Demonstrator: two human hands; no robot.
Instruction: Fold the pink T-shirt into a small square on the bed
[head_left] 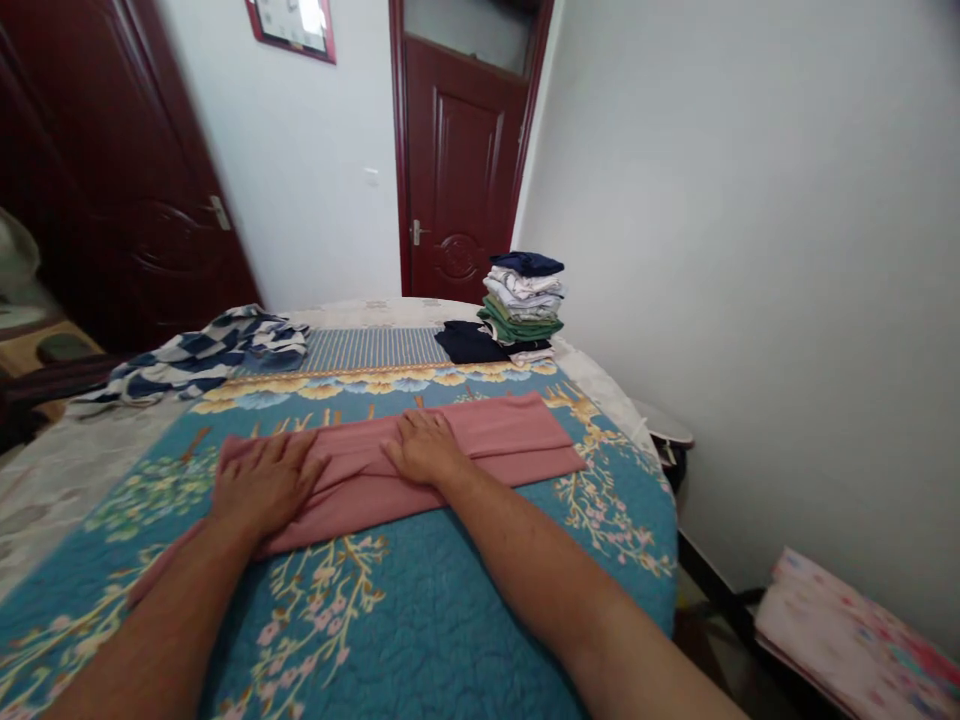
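Both hands are down flat, palms on the cloth, fingers spread a bit, nothing pinched or gripped. Left hand [264, 485] sits on the left part of a folded pink cloth [495, 440], right hand [426, 448] near its middle. That pink piece lies in a long band across the middle of a blue floral quilt [420, 620], one end trailing down by the left forearm. Up by the far edge of the bed there's a stack of folded clothes [523, 305] near the right corner, a folded navy garment [469, 343] just beside it, and a crumpled navy-and-white checked garment [202, 355] toward the left corner
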